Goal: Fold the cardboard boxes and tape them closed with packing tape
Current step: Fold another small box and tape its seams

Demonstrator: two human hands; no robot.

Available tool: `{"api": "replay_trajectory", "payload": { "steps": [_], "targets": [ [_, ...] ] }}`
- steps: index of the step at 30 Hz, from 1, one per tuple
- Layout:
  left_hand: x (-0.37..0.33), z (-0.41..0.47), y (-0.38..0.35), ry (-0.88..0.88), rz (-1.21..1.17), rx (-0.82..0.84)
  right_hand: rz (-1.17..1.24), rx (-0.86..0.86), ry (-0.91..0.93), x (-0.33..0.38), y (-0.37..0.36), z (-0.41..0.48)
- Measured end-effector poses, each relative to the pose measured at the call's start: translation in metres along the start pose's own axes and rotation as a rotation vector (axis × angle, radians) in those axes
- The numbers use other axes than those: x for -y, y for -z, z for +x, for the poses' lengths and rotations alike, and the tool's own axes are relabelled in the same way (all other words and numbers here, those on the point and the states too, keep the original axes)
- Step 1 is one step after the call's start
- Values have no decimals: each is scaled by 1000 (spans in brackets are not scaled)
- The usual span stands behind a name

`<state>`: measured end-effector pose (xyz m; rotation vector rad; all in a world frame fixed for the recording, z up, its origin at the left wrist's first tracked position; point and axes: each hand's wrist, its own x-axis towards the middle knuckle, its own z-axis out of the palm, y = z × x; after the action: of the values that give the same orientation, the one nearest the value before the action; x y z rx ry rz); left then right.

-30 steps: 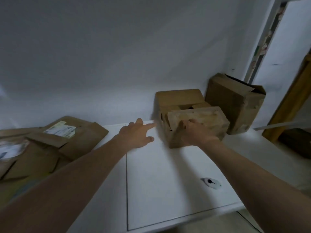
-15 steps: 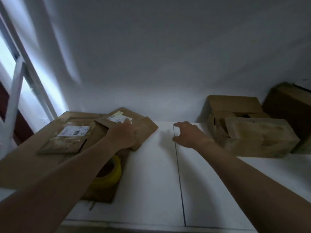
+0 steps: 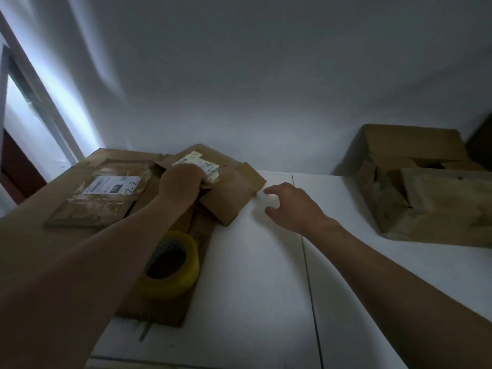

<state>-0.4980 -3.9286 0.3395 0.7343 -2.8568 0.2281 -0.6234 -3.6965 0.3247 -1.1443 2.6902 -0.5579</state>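
A pile of flattened cardboard boxes lies on the left of the white table (image 3: pixel 255 275). My left hand (image 3: pixel 181 182) grips the top flattened box (image 3: pixel 231 193), fingers curled over its edge by a white shipping label (image 3: pixel 198 165). My right hand (image 3: pixel 290 206) hovers open just right of that box, fingers spread, holding nothing. A roll of yellow packing tape (image 3: pixel 170 265) stands on the cardboard below my left forearm. A second flat box (image 3: pixel 98 198) with a label lies further left.
A folded-up cardboard box (image 3: pixel 431 193) sits on the right of the table against the wall, its top flaps partly open. A window frame (image 3: pixel 40 102) is at the far left. A seam (image 3: pixel 306 262) runs down the tabletop.
My view swung left from the assembled boxes to the flat pile. My left hand reached onto the top flattened box and took hold; my right hand left the assembled box and followed leftward.
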Motion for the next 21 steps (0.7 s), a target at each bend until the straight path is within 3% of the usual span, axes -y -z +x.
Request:
{"api": "replay_trajectory", "payload": {
  "steps": [4,11,16,21],
  "targets": [
    [-15,1,14,-19,-93,-125,51,-58,-1,2,11,-10],
    [-80,-33,87,-86,-556,-371,240,-201,-62,18,60,-70],
    [-119,-82,116,-42,-821,-390,464,-366,-87,8,83,-136],
    [-138,-128,119,61,-962,-335,549,-396,-111,-14,91,-187]
  ]
}}
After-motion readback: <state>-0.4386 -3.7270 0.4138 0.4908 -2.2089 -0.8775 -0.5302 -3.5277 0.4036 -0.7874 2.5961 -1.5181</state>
